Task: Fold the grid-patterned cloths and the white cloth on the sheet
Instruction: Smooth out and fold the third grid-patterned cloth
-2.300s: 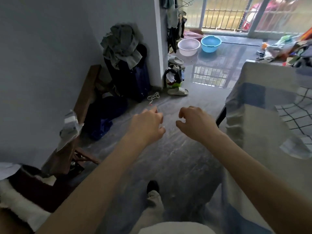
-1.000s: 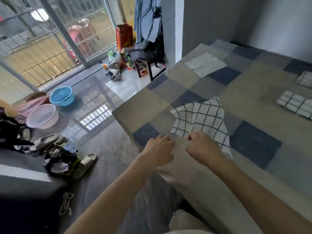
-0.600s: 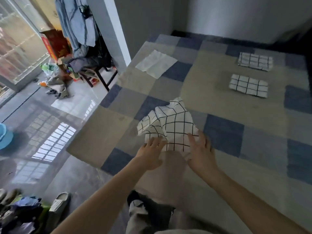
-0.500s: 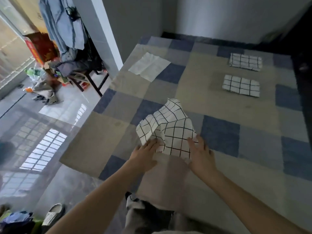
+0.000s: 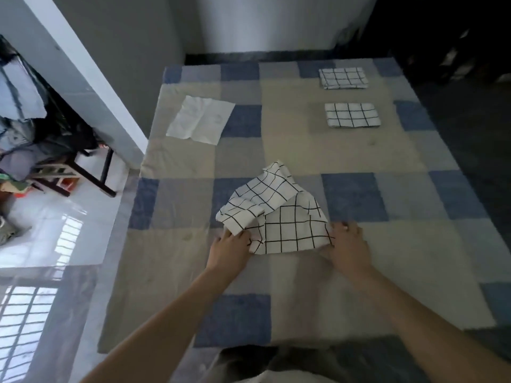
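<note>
At far left on the sheet (image 5: 193, 161), the white cloth (image 5: 200, 120) lies flat and unfolded, well apart from your hands. Your left hand (image 5: 228, 251) pinches the near left corner of the crumpled grid cloth (image 5: 276, 214), fingers closed on it; your right hand (image 5: 349, 247) has its fingers curled at the near right corner, apparently gripping it. Two folded grid cloths (image 5: 351, 114) rest at the far right. You seem to be opening this one to fold it: next, pull the corners apart and smooth it flat.
</note>
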